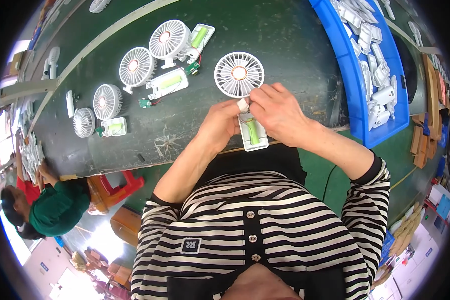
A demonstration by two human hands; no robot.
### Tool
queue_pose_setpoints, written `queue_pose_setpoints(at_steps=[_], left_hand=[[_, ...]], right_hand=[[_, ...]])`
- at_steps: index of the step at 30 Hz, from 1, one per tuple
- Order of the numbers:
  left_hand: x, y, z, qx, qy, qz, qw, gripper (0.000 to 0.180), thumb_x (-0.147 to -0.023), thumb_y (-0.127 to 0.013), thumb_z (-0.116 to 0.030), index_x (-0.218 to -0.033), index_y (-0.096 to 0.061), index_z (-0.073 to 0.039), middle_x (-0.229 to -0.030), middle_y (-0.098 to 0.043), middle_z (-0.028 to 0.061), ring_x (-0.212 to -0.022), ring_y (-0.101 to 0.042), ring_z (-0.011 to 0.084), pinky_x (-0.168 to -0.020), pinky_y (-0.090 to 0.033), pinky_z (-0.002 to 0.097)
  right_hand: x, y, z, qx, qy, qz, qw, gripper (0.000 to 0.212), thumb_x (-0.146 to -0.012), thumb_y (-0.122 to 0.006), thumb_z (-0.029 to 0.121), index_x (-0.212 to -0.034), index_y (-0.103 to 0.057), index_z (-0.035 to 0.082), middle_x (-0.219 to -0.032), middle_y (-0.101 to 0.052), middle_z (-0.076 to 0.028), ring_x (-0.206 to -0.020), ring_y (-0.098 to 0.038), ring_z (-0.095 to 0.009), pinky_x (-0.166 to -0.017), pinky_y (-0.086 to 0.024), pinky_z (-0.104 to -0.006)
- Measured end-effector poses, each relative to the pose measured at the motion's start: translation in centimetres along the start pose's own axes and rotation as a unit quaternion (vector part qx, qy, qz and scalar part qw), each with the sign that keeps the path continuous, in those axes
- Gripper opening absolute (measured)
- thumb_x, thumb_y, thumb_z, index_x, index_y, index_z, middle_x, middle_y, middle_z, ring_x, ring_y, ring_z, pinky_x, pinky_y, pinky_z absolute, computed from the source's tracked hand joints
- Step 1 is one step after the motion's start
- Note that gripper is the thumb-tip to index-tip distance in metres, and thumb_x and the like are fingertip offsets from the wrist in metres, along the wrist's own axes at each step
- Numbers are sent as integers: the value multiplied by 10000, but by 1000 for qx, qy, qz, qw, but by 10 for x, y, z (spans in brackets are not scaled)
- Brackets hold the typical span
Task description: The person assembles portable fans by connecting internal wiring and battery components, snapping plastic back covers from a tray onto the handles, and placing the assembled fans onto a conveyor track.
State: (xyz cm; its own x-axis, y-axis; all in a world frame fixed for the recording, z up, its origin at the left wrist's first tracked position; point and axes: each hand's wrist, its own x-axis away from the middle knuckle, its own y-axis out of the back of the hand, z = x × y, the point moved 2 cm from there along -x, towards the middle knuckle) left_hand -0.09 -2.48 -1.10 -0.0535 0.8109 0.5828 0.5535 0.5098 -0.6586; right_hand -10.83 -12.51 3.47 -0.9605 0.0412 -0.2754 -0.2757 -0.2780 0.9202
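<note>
A white handheld fan [239,74] lies with its round grille on the table edge in front of me, an orange ring at its hub. Its opened white handle shell [254,142] points toward my body and holds a green battery [254,131]. My left hand [219,124] is closed on the left side of the handle, near the fan's neck. A white wrap [243,105] shows at its fingertip. Bent over the neck from the right, my right hand [279,112] has its fingers pinched together; what lies between them is hidden.
Several fans with opened handles, batteries and small green boards lie left, among them one large fan [170,40]. A blue bin [372,135] of white plastic shells stands right. Far left, a person in a green top [60,212] works at the table, near a red stool [127,186].
</note>
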Motion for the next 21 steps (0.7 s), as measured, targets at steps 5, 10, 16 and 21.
queue_pose_setpoints(at_steps=[5, 10, 16, 21], left_hand=[[-2, 4, 3, -60, -12, 17, 998, 319, -844, -565, -178, -1074, -528, 41, -970, -595, 98, -835, -601, 159, -729, -511, 315], [-2, 6, 2, -75, -82, -18, 994, 217, -821, -586, -97, -998, -582, 28, -871, -622, 68, -778, -603, 140, -699, -510, 289], [-4, 1, -7, -39, -172, -31, 984, 192, -791, -613, -53, -965, -598, 25, -887, -630, 69, -753, -593, 125, -653, -487, 260], [-1, -2, -9, -31, -185, -36, 982, 202, -780, -607, -8, -978, -589, 29, -926, -624, 84, -812, -593, 151, -718, -487, 287]], right_hand=[[-1, 1, 1, 26, 8, -29, 999, 77, -605, -549, 117, -649, -527, 57, -726, -471, -45, -725, -496, -186, -633, -375, -307], [2, -2, 3, -18, -51, -59, 997, 165, -603, -591, 56, -755, -532, 30, -818, -508, -64, -758, -517, -234, -648, -396, -338], [13, -5, 23, -204, -281, -148, 926, 695, -638, -707, 194, -1208, -379, -33, -1179, -417, -206, -1087, -451, -338, -899, -390, -373], [7, -32, 22, -262, -343, -189, 882, 654, -680, -660, 176, -1213, -341, -28, -1110, -450, -179, -1002, -485, -321, -819, -419, -396]])
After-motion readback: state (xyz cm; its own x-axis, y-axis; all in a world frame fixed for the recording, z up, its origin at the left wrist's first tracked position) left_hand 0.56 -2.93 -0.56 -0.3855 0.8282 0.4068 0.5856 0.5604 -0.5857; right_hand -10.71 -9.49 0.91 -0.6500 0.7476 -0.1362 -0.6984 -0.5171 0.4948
